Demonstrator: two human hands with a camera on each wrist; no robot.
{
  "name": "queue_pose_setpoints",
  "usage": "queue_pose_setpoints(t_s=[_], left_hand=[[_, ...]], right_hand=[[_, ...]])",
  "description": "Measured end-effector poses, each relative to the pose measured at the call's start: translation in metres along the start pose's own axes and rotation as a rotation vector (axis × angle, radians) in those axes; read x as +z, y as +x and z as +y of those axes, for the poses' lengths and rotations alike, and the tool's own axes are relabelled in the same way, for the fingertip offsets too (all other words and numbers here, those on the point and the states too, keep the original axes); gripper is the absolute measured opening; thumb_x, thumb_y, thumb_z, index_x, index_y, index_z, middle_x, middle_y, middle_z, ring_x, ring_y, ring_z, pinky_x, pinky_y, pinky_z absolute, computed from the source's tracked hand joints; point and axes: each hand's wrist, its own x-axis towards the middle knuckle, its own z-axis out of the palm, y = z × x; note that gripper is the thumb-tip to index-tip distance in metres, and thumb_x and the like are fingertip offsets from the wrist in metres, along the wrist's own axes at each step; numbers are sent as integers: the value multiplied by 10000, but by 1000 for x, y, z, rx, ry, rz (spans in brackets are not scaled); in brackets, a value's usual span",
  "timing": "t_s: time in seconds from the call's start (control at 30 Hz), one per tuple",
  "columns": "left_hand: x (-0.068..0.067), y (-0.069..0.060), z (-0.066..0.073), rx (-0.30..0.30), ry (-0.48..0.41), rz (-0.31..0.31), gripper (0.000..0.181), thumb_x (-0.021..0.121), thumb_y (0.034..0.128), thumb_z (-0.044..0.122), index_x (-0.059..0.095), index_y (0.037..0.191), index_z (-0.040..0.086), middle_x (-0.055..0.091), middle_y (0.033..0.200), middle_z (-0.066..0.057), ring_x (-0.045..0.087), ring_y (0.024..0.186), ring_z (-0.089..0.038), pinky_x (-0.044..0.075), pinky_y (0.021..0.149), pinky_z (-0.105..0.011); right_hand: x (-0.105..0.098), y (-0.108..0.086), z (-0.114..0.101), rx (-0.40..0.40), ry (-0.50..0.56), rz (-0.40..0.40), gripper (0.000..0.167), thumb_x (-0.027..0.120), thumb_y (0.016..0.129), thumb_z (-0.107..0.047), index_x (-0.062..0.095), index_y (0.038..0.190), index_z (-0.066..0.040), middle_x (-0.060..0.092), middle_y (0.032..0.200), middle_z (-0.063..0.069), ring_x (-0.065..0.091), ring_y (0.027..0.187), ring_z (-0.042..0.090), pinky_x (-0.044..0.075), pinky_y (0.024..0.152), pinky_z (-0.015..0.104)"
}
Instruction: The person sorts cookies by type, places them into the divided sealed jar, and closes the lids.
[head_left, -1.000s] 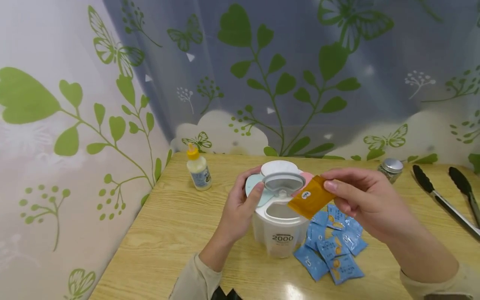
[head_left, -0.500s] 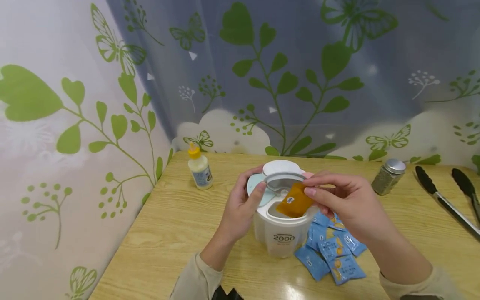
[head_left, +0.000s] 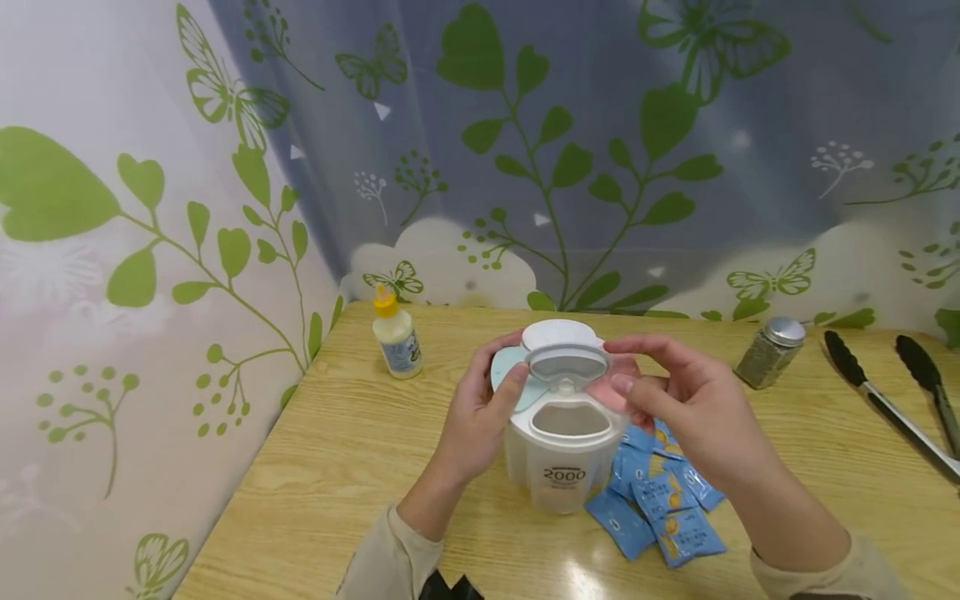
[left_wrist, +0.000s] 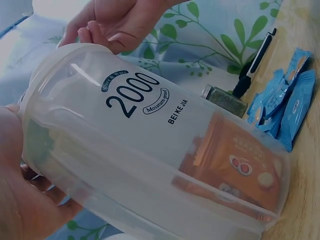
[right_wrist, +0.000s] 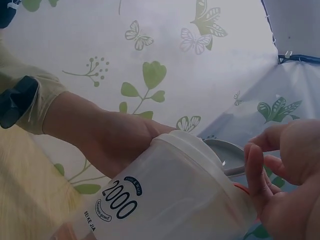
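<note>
A translucent storage container (head_left: 564, 467) marked "2000" stands on the table, with a white, mint and pink lidded top. Its front flap (head_left: 568, 364) is raised over an uncovered opening (head_left: 572, 419). My left hand (head_left: 480, 417) grips the container's upper left side, thumb over the mint lid. My right hand (head_left: 693, 408) is at the right of the top, thumb over the pink lid (head_left: 609, 390) and index fingertip by the raised flap's edge; nothing is held in it. In the left wrist view, orange packets (left_wrist: 240, 165) lie at the container's bottom.
Several blue packets (head_left: 663, 500) lie in a pile at the container's right. A small metal-lidded jar (head_left: 771, 354) and black-tipped tongs (head_left: 888, 408) stand and lie farther right. A yellow-capped bottle (head_left: 398, 337) stands at the back left. Patterned curtain surrounds the table.
The orange packet that my right hand pinched has gone from its fingers, after moving left over the front opening. The right hand now sits by the raised flap. My left hand keeps its place.
</note>
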Motion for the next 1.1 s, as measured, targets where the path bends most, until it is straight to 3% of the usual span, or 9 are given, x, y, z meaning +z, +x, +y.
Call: queue_pose_setpoints(t_s=[0.17,0.37,0.5,0.6,0.67,0.87,1.1], left_hand=[[-3,-1,0,-23,8,-27,390,419,1083,206,397,1442,56,453,1489,-135,513,1261,-180,481,997,-218],[-3,-2,2,-24,46,-16,363,413,1083,207,412,1423,79,419,1524,-76,430,1385,-190,417,1104,-282],[-2,-2,2,-15,113,14,296,416,1081,205,506,1342,98,426,1539,-48,363,1458,-189,302,1197,-404],[-1,-3,2,-27,135,17,251,436,1074,203,540,1276,97,423,1545,-33,337,1479,-193,281,1207,-441],[-1,-4,2,-47,124,3,243,493,1051,198,529,1274,109,409,1553,-19,348,1473,-199,317,1187,-443],[-3,-5,5,-73,115,-90,521,726,906,245,443,1336,167,297,1608,24,371,1446,-226,406,1098,-456],[-5,-4,4,-76,118,-121,593,775,861,269,433,1338,188,275,1619,23,373,1435,-244,414,1068,-461]], right_hand=[[2,-2,0,-48,-52,-45,305,530,1001,26,550,1305,7,664,1134,21,572,567,160,491,483,296],[5,-3,2,-44,-121,81,244,572,992,-8,601,1234,4,638,904,-12,507,528,162,421,450,312],[7,-3,8,-17,-293,105,363,640,965,-52,581,1323,-61,577,1077,-10,542,605,86,428,487,261],[9,-4,15,-5,-375,45,506,660,955,-68,499,1433,-93,452,1362,36,645,779,100,510,603,227],[9,-5,19,8,-379,5,580,667,951,-74,438,1484,-101,411,1445,79,685,870,148,544,677,235],[7,-8,22,57,-359,-52,705,701,931,-104,346,1536,-176,516,1335,113,661,753,153,516,596,266],[6,-9,23,71,-313,-58,714,729,903,-80,375,1508,-216,542,1252,59,618,665,169,493,555,271]])
